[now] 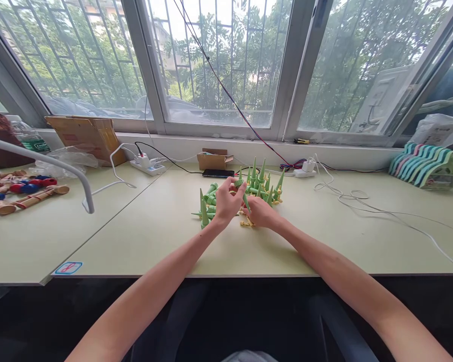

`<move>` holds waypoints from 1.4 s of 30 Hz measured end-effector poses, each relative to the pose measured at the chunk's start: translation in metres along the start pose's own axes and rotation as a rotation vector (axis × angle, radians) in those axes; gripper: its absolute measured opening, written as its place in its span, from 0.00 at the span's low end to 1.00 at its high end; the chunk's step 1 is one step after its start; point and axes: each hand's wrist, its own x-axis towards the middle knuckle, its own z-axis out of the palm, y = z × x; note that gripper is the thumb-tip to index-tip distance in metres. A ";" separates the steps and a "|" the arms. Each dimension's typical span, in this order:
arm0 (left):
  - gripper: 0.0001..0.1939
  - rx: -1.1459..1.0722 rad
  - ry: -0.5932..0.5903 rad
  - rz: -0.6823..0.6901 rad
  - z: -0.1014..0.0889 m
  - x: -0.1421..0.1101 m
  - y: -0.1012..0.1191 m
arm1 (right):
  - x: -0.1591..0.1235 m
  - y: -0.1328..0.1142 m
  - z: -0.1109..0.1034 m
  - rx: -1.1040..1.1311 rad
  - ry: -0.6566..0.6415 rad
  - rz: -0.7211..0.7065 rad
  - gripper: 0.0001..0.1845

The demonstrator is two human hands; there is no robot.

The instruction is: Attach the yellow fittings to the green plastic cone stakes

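My left hand is closed, with thumb and fingers pinching a green plastic piece above the table. Close beside it on the right, my right hand has its fingers curled in; what they hold is hidden. A slim green pointed piece shows between the two hands. Behind them stand several green cone-shaped spikes, with small yellow parts among them. More green pieces lie left of my left hand, around an upright green cone. Small yellow figure-like parts lie in front of my right hand.
A phone lies behind the pile, before a small open cardboard box. Power strips and white cables run along the back. Wooden toys lie left; green hangers stand right. A grey curved bar crosses the left.
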 end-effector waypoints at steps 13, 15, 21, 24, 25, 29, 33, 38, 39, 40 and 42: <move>0.16 0.048 -0.030 0.020 0.000 0.000 0.001 | 0.000 0.000 0.001 -0.030 -0.020 0.000 0.03; 0.16 0.051 -0.037 0.021 0.001 0.000 0.000 | 0.000 -0.001 0.000 -0.049 -0.028 0.011 0.02; 0.16 0.058 -0.034 0.044 0.001 -0.001 0.001 | -0.001 -0.001 0.000 -0.043 -0.038 0.015 0.04; 0.16 0.054 -0.037 0.046 0.001 -0.001 0.002 | -0.001 -0.001 0.000 -0.045 -0.037 0.016 0.04; 0.16 0.052 -0.038 0.046 0.001 -0.001 0.002 | -0.001 -0.001 -0.001 -0.046 -0.037 0.015 0.05; 0.16 0.052 -0.044 0.041 0.001 -0.002 0.001 | -0.002 -0.001 -0.001 -0.039 -0.041 0.012 0.07; 0.16 0.049 -0.054 0.031 0.002 -0.002 0.001 | -0.003 -0.002 -0.002 0.001 -0.017 -0.033 0.08; 0.16 0.079 -0.063 0.046 0.002 -0.002 0.001 | -0.004 -0.002 -0.003 0.041 0.012 -0.043 0.10; 0.16 0.084 -0.064 0.047 0.002 -0.002 0.001 | -0.004 -0.002 -0.003 0.040 0.010 -0.042 0.11; 0.16 0.088 -0.065 0.047 0.001 -0.002 0.001 | -0.004 -0.003 -0.003 0.038 0.006 -0.043 0.11; 0.15 0.088 -0.073 0.047 0.001 -0.003 0.001 | -0.004 -0.003 -0.004 0.034 -0.001 -0.050 0.11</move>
